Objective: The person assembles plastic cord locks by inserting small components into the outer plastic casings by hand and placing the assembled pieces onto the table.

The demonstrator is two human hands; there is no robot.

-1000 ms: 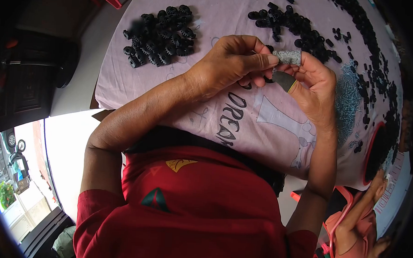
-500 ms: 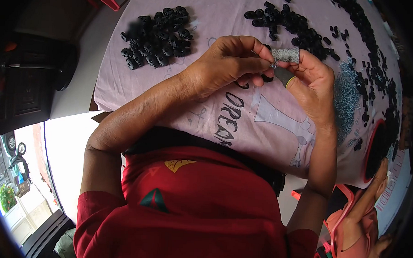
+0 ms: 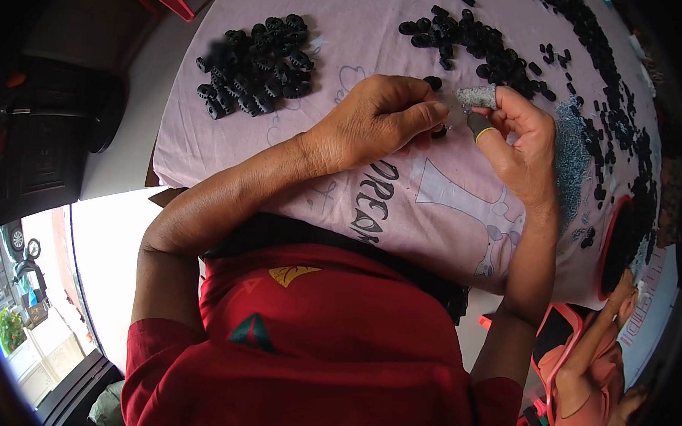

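My left hand (image 3: pixel 396 124) is closed above the table, its thumb and forefinger pressed together. What lies inside its grip is hidden. Small black parts (image 3: pixel 433 83) show at the far edge of these fingers and just under the thumb tip; whether they are held or lie on the cloth is unclear. To the right, my right hand (image 3: pixel 523 141) pinches a tiny silvery piece (image 3: pixel 468 110) between thumb and forefinger. A speckled grey finger cover (image 3: pixel 478 96) sits on that forefinger, and a dark thumb cover (image 3: pixel 477 126) with a yellow rim is on the thumb.
A heap of ridged black parts (image 3: pixel 260 68) lies at the left; more black pieces (image 3: pixel 482 40) are scattered at the back. Beside my right wrist spreads a pile of tiny blue-silver pieces (image 3: pixel 570 158). A red-rimmed container (image 3: pixel 612 244) stands at right, near another person (image 3: pixel 589 376).
My hands have drawn slightly apart, leaving a gap between the fingertips. The left fingers have curled down, and the silvery piece is now on the right hand's side.
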